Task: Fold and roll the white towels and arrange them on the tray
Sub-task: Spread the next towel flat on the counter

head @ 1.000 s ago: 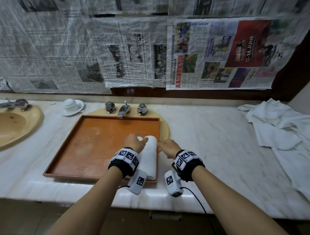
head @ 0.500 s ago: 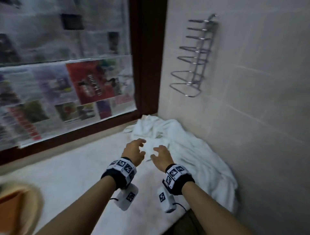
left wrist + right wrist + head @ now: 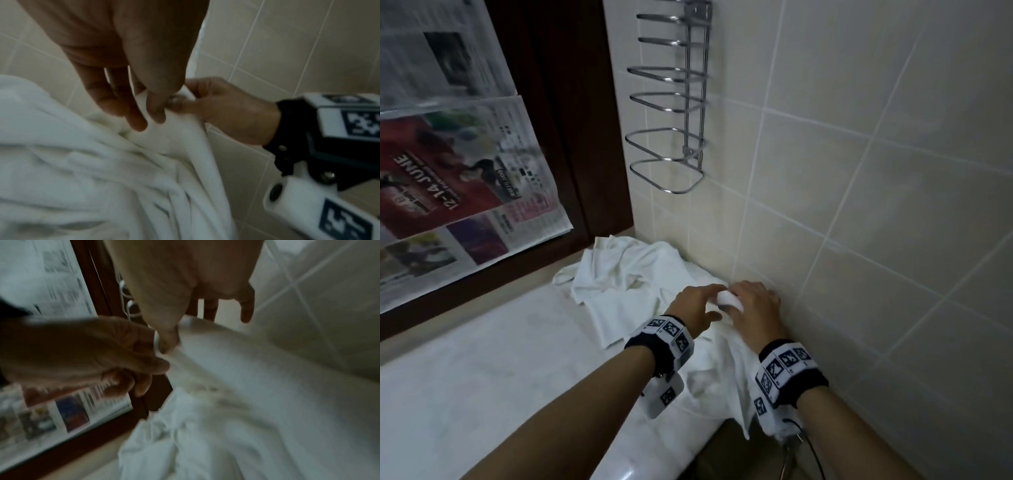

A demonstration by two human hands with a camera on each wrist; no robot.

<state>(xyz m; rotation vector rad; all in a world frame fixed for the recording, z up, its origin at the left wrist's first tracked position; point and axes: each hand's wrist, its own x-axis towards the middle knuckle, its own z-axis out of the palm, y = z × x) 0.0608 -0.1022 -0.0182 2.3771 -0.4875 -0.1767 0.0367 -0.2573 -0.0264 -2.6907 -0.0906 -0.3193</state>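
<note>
A heap of white towels (image 3: 626, 274) is seen crumpled on the marble counter (image 3: 482, 370), pushed into the corner against the tiled wall (image 3: 859, 205). One towel (image 3: 722, 370) from the near end of the heap is being taken up; its lower part is draped down over the counter edge. A raised fold of it (image 3: 727, 297) is pinched between both hands, directly ahead of them and close to the wall.

The left hand (image 3: 697, 305) is closed on that fold from the left, thumb and forefinger pinching the cloth in the left wrist view (image 3: 156, 104). The right hand (image 3: 755, 306) is closed on the same fold from the right, thumb (image 3: 168, 339) pressed into the cloth, other fingers curled over the top. The two grips are touching, so neither hand is nearer.

The towel's long axis is judged to run from the pinch back toward the person and over the edge. The tray is not in view; it is judged to lie off to the left along the counter.

A pull leftward, away from the wall, is judged to be needed to free and spread the towel. The rest of the heap lies just beside on the left and may be dragged along. A wire rack (image 3: 671, 102) is mounted on the wall above, well clear. Newspaper (image 3: 448, 154) is taped over the framed panel at left.
</note>
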